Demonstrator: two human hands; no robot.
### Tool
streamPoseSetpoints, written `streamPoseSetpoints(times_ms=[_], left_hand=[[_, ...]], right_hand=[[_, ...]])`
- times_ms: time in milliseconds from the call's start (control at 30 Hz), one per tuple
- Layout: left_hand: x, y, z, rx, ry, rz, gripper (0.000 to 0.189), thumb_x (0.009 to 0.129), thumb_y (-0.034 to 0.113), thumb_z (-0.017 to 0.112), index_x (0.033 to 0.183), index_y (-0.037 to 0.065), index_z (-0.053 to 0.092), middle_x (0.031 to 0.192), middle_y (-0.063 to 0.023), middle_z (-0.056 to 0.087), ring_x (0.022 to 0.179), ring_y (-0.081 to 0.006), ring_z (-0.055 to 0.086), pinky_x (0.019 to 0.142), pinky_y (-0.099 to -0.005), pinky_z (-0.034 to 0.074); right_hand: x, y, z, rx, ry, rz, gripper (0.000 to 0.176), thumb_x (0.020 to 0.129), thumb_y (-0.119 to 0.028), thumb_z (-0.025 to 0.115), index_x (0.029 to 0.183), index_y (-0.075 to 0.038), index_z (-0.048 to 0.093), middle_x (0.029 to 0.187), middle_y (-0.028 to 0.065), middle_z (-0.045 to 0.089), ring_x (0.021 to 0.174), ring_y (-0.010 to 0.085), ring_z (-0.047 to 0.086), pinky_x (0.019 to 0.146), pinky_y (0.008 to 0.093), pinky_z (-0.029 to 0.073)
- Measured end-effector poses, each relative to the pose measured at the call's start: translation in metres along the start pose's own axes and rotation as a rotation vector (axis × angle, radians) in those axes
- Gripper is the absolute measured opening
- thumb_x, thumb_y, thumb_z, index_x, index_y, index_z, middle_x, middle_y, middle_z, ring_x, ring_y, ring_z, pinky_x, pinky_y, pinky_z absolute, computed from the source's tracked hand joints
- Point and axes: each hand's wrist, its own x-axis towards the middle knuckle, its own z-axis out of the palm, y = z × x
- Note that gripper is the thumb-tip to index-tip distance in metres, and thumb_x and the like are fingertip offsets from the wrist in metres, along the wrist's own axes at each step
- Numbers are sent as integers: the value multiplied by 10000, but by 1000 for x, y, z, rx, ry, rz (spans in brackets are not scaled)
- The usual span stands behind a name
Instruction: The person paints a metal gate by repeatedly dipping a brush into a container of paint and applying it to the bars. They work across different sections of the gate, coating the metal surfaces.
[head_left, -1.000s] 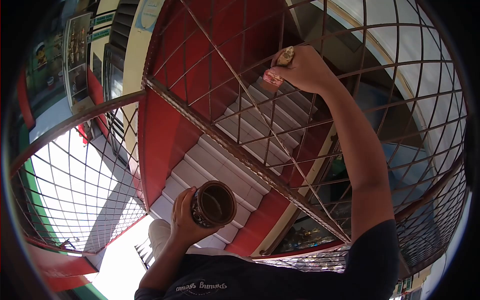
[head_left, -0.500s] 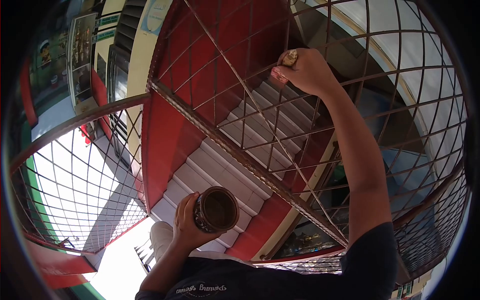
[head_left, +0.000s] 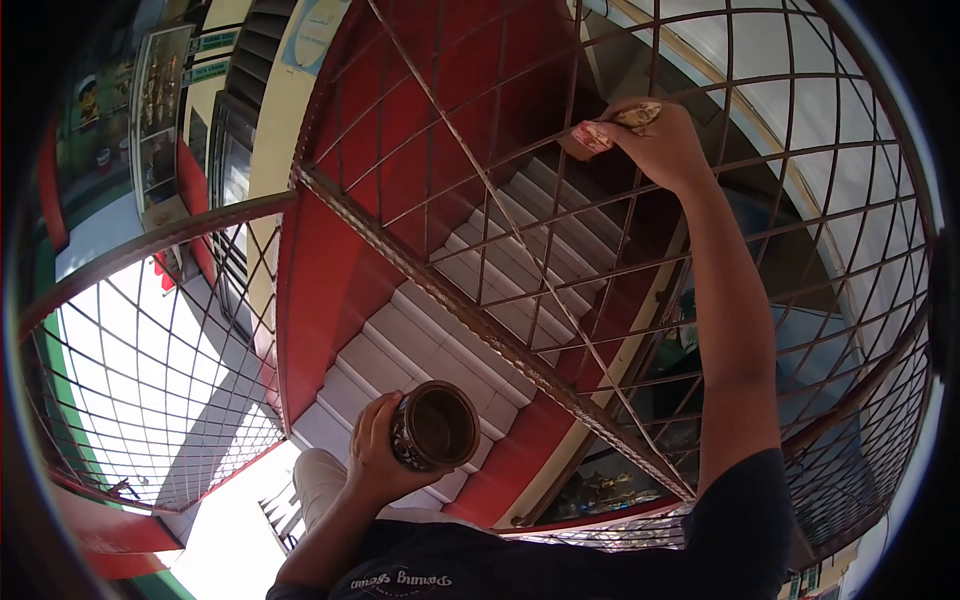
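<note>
My left hand is wrapped round the side of a small round paint can with a patterned outer wall. Brown shows inside the can, which is held low in front of my body with its mouth facing me. Up at the right, my right hand grips a paintbrush, its pale handle end poking out above the fingers. The flat brush head points left and lies against or very near the thin bars of a brown metal grille; contact cannot be made out.
Below the grille, pale tiled steps run between red walls. A thick diagonal rail crosses the middle. Another curved mesh railing stands at the left over bright ground. A glass cabinet is at the upper left.
My right hand has moved to the right along the grille with the paintbrush, and more of the brush head shows. My left hand and the can have barely shifted.
</note>
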Motion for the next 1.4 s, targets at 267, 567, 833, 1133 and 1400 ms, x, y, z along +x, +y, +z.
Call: streamPoseSetpoints(times_ms=[267,567,833,1133,1400], left_hand=[[-2,-6,3,-10,-47,-44,1178,484,431,974,1425,51,377,1348,-192,522,1252,-393,530,1030,-523,438],[-2,-11,5,-8,-6,-45,1197,482,456,973,1434,58,367,1348,-193,514,1248,-397,528,1025,-533,438],[1,-1,5,8,15,-34,1108,492,444,960,1382,61,423,1285,-180,550,1178,-377,574,965,-511,478],[5,2,5,9,25,-16,1108,485,440,960,1379,54,432,1281,-184,553,1165,-380,584,950,-508,490],[0,1,-2,17,41,-14,1106,484,440,959,1379,58,434,1273,-180,556,1159,-381,586,939,-505,499]], right_hand=[[18,2,-13,-144,264,-590,114,859,-139,759,972,-129,754,958,32,737,801,240,704,705,321,557],[44,-23,-23,-170,-88,-263,159,875,-215,746,983,-99,760,889,68,740,822,208,703,762,343,540],[56,-7,-38,-249,168,-439,150,858,-225,773,964,-120,778,917,71,751,808,262,711,741,354,538],[68,-11,-52,-181,135,-108,210,857,-237,768,988,-73,770,857,58,751,765,153,700,699,323,531],[36,-19,-35,-219,69,-364,145,851,-145,776,967,-62,750,931,77,730,854,233,700,760,330,534]])
